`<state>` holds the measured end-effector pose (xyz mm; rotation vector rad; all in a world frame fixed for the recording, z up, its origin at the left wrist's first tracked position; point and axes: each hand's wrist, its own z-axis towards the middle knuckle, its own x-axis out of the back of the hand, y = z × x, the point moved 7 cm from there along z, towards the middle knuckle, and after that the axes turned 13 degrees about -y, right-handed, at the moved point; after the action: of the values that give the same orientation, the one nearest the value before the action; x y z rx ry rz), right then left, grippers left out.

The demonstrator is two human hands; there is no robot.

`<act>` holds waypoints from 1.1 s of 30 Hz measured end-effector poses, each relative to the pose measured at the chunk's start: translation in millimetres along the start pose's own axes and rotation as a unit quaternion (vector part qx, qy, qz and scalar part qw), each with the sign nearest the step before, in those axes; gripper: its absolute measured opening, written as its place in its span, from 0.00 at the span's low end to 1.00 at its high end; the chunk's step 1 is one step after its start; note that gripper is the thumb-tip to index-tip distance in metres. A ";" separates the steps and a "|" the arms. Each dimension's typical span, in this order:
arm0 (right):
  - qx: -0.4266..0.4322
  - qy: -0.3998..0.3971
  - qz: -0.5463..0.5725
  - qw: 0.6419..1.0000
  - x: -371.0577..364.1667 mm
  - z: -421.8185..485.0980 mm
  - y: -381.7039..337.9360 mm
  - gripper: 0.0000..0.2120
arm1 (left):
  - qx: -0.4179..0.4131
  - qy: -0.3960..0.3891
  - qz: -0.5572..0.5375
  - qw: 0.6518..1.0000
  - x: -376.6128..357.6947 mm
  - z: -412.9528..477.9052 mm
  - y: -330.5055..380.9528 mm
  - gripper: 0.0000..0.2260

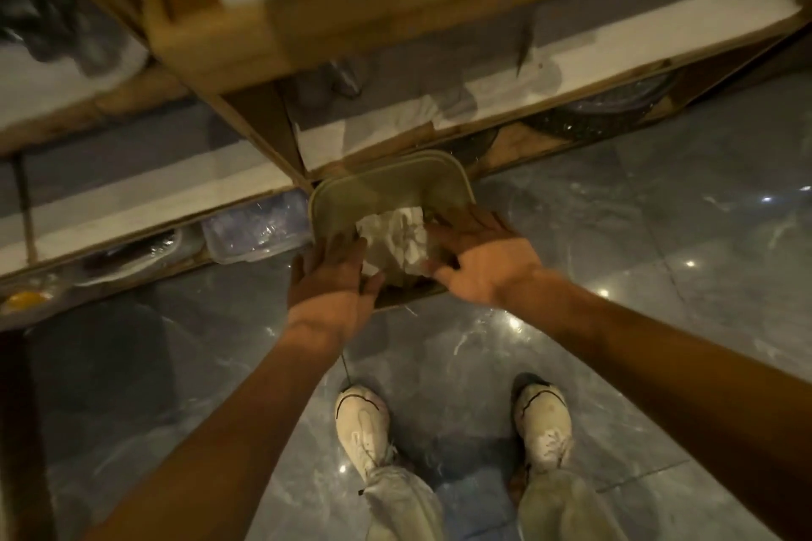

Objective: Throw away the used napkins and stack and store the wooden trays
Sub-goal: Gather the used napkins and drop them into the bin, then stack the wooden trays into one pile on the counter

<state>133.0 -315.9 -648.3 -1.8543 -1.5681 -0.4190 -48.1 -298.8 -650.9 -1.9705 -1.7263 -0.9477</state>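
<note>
A crumpled white napkin wad (pixel 395 239) sits in the mouth of a pale green bin (pixel 386 184) that stands on the floor against the shelf unit. My left hand (pixel 329 277) is at the wad's left side and my right hand (pixel 479 257) at its right side, fingers spread and pointing into the bin. Both hands touch or nearly touch the paper; I cannot tell whether either one grips it. A blurred wooden tray or frame (pixel 272 26) shows on the counter above.
A wooden shelf unit (pixel 263 123) with white shelves runs across the top. On the lowest shelf lie a clear plastic container (pixel 255 228), plates (pixel 127 259) and dark pans (pixel 606 110). My white shoes (pixel 364 422) stand on glossy grey marble floor (pixel 659 233).
</note>
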 end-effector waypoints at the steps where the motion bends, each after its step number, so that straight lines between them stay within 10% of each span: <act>1: -0.004 0.003 0.002 1.000 7.7 -16.2 0.1 0.30 | 0.010 -0.008 -0.006 1.000 9.6 -14.7 4.0 0.26; 33: 0.145 0.126 0.011 0.981 331.4 -533.1 -110.3 0.29 | 0.056 0.203 -0.215 0.954 319.6 -558.1 130.6 0.23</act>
<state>194.2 -416.4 -22.0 -1.5314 -1.3568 -0.3760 -51.2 -456.0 -13.8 -1.2326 -1.9357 -1.2583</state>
